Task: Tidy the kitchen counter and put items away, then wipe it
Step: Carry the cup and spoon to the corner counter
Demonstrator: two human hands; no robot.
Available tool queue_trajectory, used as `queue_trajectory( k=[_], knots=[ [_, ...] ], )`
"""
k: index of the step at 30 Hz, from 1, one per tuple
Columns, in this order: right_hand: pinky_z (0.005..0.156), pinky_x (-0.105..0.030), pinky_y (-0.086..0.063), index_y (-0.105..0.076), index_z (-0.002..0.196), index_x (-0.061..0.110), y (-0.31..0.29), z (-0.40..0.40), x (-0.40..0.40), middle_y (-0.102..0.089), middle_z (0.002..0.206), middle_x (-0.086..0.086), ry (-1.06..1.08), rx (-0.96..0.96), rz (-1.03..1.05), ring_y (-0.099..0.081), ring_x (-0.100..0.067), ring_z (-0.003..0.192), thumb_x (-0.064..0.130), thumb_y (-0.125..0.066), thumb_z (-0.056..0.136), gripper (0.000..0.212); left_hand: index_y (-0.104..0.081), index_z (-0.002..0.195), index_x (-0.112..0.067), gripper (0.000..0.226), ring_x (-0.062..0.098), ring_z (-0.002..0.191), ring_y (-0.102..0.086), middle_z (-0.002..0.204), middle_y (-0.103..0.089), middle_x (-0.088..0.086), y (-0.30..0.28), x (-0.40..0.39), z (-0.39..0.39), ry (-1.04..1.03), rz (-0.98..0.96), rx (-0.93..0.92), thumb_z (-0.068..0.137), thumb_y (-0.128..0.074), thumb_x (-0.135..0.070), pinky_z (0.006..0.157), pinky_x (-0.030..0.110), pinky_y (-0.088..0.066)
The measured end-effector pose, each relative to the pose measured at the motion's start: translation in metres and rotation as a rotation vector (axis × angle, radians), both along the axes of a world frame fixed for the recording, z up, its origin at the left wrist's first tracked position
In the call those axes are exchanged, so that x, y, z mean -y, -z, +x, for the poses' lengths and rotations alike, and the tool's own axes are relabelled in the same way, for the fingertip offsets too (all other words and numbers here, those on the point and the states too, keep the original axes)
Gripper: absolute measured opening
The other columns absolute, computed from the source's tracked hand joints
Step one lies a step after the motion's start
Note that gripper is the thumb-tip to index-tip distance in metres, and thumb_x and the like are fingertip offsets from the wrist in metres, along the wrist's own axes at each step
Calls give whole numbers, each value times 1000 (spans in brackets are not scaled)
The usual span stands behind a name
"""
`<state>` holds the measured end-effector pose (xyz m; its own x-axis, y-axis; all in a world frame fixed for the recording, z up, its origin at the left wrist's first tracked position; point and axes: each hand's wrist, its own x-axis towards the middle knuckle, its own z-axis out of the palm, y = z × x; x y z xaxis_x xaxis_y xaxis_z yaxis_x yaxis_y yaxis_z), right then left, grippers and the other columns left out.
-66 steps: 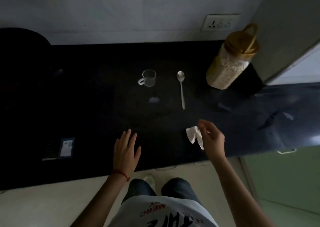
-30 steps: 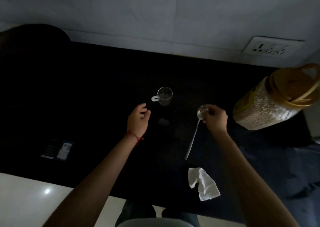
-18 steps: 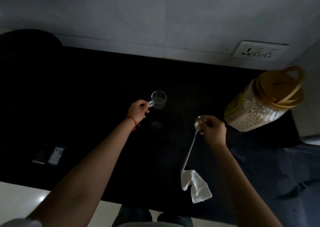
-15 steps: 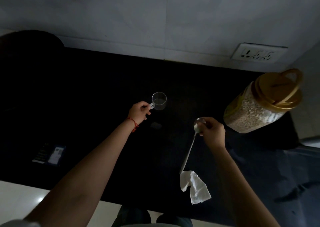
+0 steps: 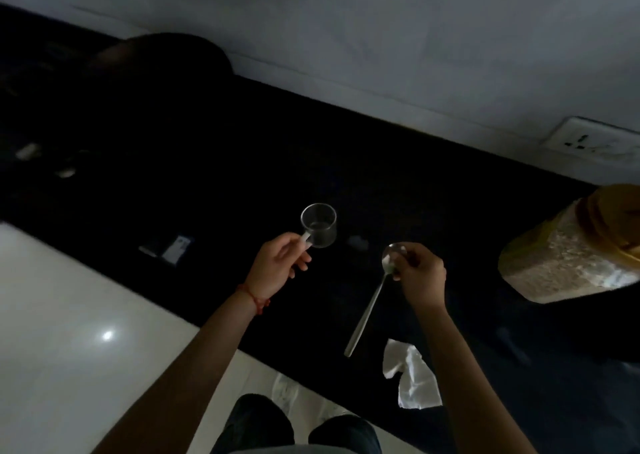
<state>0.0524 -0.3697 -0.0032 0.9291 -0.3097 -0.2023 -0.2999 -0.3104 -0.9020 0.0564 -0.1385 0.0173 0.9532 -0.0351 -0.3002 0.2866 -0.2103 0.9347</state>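
Head view only. Left hand pinched the handle of the cup, fingers curled round it, cup held just above the counter and roughly upright. Prob so any dregs stay in; a faint film showed at the bottom, can't tell if liquid. Right hand gripped the spoon by the bowel end, i.e. the bowl, handle hanging down twd the person and pointing at the tissue. Odd grip, looked like a quick grab rather than a use grip. Both hands loaded at once = judged as clearing step, wipe not yet begun.

Tissue lay crumpled near the counter's front edge, just beside the spoon tip, not touching afaict. Likely parked there for the wipe. Jar stood at right, well apart from both hands, not yet put away.

Materials: cup clear glass, thin wall, short cylinder w/ small side handle. Spoon polished metal, long slim stem. Tissue thin white paper, creased. Jar clear plastic, grainy pale contents, amber lid w/ loop handle. Counter black, matte-ish, dim light hid detail. Small pale smear on the counter between cup and spoon, needs wiping. Wall socket behind. Small card-like item at left, too dark to ID.
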Motion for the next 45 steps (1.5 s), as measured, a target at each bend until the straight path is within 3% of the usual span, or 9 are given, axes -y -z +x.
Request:
queue_trajectory(
  k=[4,7,19,25,28,30,34,41,45],
  knots=[
    [52,-13,-51,-68,86,12,3,-12,-54,-69,75,-5,-165,-40,49,-64,-13,61,6,-62,83,10,-57,86,-19,25,1,55,-64,72,-65,1,-5,-54,-79,-210,-40,-9,94,-41,-3,47,11,-45],
    [47,-6,-45,-68,84,14,4,-27,-103,-67,69,1,-295,-57,44,-61,0,50,5,-61,83,12,-56,85,-10,23,6,54,-64,72,-63,8,-5,-97,-142,-393,-53,-42,94,-39,2,47,18,-45],
    [47,-5,-44,-68,88,2,8,-137,-322,-65,67,-8,-643,5,-29,-59,7,44,-2,-60,82,11,-61,82,-5,20,18,65,-64,65,-64,5,21,-252,-371,-1015,-124,-144,93,-46,-11,57,26,-46],
    [64,-25,-52,-65,79,12,7,-198,-420,-68,77,-14,-749,26,-19,-67,-33,72,-2,-58,83,16,-59,79,-10,21,22,71,-62,71,-63,10,33,-334,-473,-1158,-111,-200,94,-44,-8,62,31,-45],
    [55,-12,-48,-64,80,14,4,-213,-460,-68,80,-10,-831,28,-51,-66,-21,68,-1,-58,85,17,-58,78,-11,21,23,71,-61,70,-63,11,38,-364,-512,-1261,-115,-246,94,-45,-9,62,32,-45],
    [52,-7,-46,-66,82,9,4,-218,-482,-68,80,-10,-846,28,-33,-64,-10,60,-1,-58,85,13,-58,77,-12,22,22,69,-61,70,-63,11,42,-380,-526,-1328,-135,-257,93,-45,-7,61,31,-45],
    [49,-1,-43,-66,84,7,7,-217,-530,-68,82,-10,-882,-4,-22,-65,-24,68,6,-63,83,4,-57,76,-12,22,22,69,-61,69,-61,10,50,-412,-526,-1395,-172,-279,93,-45,-7,60,31,-45],
    [48,0,-43,-67,91,1,34,-178,-641,-66,83,-9,-901,43,-57,-61,10,55,4,-63,83,10,-58,76,-14,21,16,67,-62,70,-61,7,50,-525,-475,-1418,-148,-219,93,-47,-10,57,25,-46],
    [51,-3,-47,-67,95,-2,44,-144,-724,-67,85,-13,-918,37,-40,-61,6,55,2,-63,83,14,-57,73,-12,24,20,67,-60,69,-61,11,41,-611,-443,-1521,-208,-213,94,-46,-13,59,28,-46]
  ],
)
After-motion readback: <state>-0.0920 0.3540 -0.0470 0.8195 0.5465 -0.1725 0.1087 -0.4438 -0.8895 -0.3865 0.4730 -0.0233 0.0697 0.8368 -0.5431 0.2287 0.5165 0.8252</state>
